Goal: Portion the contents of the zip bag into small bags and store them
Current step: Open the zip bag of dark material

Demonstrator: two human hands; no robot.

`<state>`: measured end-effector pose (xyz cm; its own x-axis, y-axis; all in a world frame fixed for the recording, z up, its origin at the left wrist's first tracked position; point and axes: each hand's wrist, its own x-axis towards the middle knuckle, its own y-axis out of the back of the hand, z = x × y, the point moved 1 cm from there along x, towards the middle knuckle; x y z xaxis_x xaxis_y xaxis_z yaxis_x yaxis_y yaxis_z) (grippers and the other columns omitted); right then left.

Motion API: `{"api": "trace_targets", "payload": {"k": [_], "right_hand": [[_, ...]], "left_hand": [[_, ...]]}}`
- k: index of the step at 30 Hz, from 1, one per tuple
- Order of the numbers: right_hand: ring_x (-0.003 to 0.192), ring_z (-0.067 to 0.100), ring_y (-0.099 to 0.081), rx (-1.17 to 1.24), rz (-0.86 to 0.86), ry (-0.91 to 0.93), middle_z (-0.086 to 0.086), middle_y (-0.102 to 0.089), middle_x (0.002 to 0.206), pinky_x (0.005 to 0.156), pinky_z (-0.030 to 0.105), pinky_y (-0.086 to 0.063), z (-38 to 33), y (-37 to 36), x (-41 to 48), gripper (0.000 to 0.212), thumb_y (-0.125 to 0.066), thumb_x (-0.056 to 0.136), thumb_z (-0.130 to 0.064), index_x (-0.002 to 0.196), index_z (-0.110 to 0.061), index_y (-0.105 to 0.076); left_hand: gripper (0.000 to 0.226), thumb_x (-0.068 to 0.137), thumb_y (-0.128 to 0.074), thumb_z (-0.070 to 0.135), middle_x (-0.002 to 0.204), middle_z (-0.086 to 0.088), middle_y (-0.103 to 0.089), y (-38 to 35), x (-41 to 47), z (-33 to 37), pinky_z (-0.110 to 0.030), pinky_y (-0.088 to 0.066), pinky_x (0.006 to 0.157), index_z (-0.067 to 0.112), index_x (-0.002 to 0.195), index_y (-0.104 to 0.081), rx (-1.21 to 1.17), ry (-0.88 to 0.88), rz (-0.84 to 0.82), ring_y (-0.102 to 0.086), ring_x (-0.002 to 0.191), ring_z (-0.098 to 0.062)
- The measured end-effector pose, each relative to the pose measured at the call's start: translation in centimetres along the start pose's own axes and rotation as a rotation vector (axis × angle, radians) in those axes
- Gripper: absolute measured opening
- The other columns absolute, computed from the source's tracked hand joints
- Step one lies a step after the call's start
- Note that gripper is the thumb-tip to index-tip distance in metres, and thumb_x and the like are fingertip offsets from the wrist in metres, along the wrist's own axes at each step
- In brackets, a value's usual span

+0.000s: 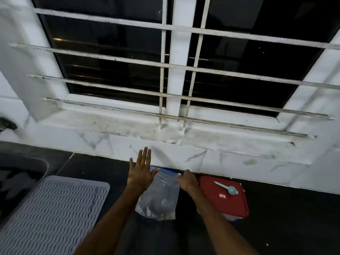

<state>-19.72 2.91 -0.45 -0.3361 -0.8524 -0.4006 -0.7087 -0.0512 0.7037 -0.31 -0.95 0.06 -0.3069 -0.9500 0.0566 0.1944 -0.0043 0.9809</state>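
Both hands extended: left hand (140, 174) flat, grip released, against the zip bag (159, 196); right hand (188, 179) pinches its top edge.

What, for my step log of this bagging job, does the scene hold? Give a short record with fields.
zip bag: clear, blue zip strip on top, dark contents low inside
left hand: fingers straight, thumb against the bag's top left corner
right hand: curled, pinches the right end of the zip strip
container: red lid, on the black counter, right of the bag
scoop: teal, lies on the red lid
mat: grey, ribbed, on the counter at left
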Motion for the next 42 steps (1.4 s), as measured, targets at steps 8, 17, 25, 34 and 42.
{"api": "trace_targets", "payload": {"k": [8,17,25,34,42], "right_hand": [[0.125,0.033,-0.053,0.103,0.145,-0.165,0.016,-0.054,0.137,0.099,0.034,-0.043,2.3,-3.5,5.4,0.04,-0.053,0.095,-0.023,0.132,-0.006,-0.052],[0.096,0.026,-0.063,0.106,0.244,-0.121,0.011,-0.068,0.103,0.08,0.028,-0.047,4.6,-4.8,9.1,0.008,-0.066,0.082,-0.014,0.087,-0.009,-0.07],[0.081,0.021,-0.053,0.1,0.08,0.045,0.005,-0.059,0.089,0.067,0.029,-0.037,3.8,-3.7,7.8,0.006,-0.053,0.091,-0.012,0.087,-0.012,-0.049],[0.07,0.005,-0.05,0.324,0.139,0.315,-0.003,-0.058,0.083,0.062,0.01,-0.04,1.9,-0.4,3.6,0.01,-0.052,0.097,-0.006,0.091,-0.014,-0.05],[0.085,0.015,-0.07,0.609,0.193,0.327,0.0,-0.075,0.089,0.08,0.027,-0.056,-0.6,2.2,0.0,0.009,-0.067,0.092,-0.015,0.092,-0.011,-0.075]], "left_hand": [[0.05,0.105,-0.027,0.028,0.165,-0.008,0.002,-4.9,4.4,0.2,-0.046,-0.018,0.12,0.009,0.152,-0.024,0.075,-0.09,-0.302,-0.005,0.152,-0.025],[0.04,0.094,-0.044,0.015,0.136,-0.006,-0.049,-8.9,8.1,3.8,-0.039,-0.042,0.093,0.016,0.133,-0.05,-0.046,-0.147,-0.291,-0.051,0.119,-0.026],[0.028,0.096,-0.05,0.038,0.122,-0.002,-0.063,-8.3,8.0,5.1,-0.036,-0.042,0.093,0.026,0.117,-0.065,-0.103,-0.168,-0.359,-0.057,0.115,-0.024],[0.015,0.093,-0.06,0.037,0.104,0.006,-0.068,-0.6,6.6,5.5,-0.027,-0.043,0.073,0.032,0.102,-0.071,-0.313,-0.156,-0.181,-0.061,0.099,-0.015],[0.015,0.097,-0.053,0.033,0.108,0.006,-0.064,5.0,3.3,7.4,-0.032,-0.045,0.077,0.024,0.104,-0.063,-0.293,-0.212,-0.056,-0.06,0.099,-0.018]]}}
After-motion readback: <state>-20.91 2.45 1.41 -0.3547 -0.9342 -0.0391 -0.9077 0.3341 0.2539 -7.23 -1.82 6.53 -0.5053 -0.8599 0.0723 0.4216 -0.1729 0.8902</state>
